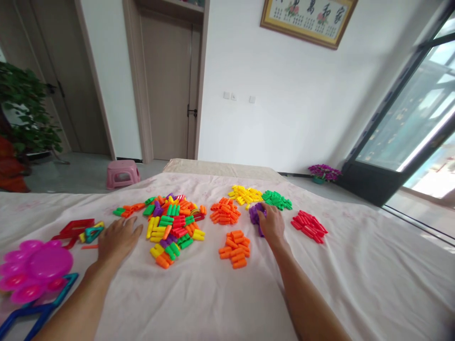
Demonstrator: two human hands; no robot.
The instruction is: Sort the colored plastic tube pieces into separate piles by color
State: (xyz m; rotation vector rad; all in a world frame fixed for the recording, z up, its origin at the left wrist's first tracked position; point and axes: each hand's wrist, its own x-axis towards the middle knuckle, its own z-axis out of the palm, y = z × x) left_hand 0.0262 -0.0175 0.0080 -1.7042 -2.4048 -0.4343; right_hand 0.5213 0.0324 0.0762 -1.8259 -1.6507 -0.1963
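Observation:
My left hand [119, 237] rests with its fingers spread beside a mixed heap of plastic building blocks [174, 222], holding nothing. The heap is orange, green, yellow, red and purple. Over a small purple pile of blocks [254, 214], my right hand [273, 221] has its fingers curled down onto the purple pieces, partly covering them. Sorted piles lie around it: yellow blocks [245, 195] and green blocks [277, 200] behind, red blocks [309, 226] to the right, and two piles to the left, orange blocks [225, 211] and nearer orange blocks [235, 249].
At the left are a pink flower-shaped plastic piece [50, 260], a blue frame piece [39, 312], red frame pieces [74, 228] and a teal triangle [93, 234]. A wrinkled pale cloth [199, 303] covers the surface. A pink stool [122, 173] stands beyond it.

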